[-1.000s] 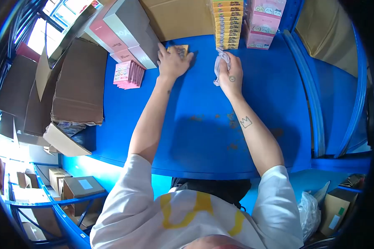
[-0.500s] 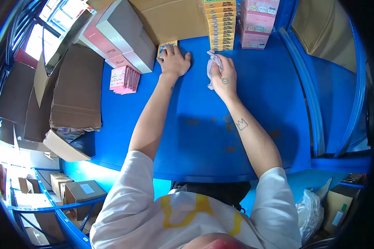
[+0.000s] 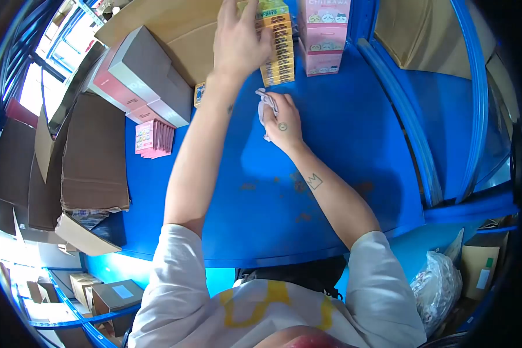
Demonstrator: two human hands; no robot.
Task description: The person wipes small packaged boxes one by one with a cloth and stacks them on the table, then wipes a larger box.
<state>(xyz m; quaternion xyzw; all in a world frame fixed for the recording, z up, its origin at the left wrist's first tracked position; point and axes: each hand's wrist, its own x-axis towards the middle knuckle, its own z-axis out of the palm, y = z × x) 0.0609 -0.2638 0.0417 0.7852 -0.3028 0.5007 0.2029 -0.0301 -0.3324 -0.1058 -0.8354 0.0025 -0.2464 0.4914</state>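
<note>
My left hand (image 3: 240,43) stretches to the far side of the blue tabletop (image 3: 354,124), wide, its fingers parted and thumb held away from them, beside the tall stack of yellow boxes (image 3: 281,58); the stack stands upright, its long axis vertical, directly right of that hand, whose thumb overlaps the stack's left edge in this view; the fingertips reach the very edge of the view, so I cannot tell whether they touch anything; my right hand (image 3: 284,122) sits lower, just on the near side of the stack's base and apart from it, closed around a crumpled pale lilac cloth (image 3: 265,101); of the two, my left is closer to the stack's upper end, my right closer to its foot; a small yellow box (image 3: 199,94) lies to the left of the stack, partly covered by my left forearm (image 3: 200,156) and next to the silver-and-pink boxes (image 3: 139,81); on the stack's right rises a column of pink boxes (image 3: 325,37), while pink packets (image 3: 153,139) lean together at left, well apart from both hands.
</note>
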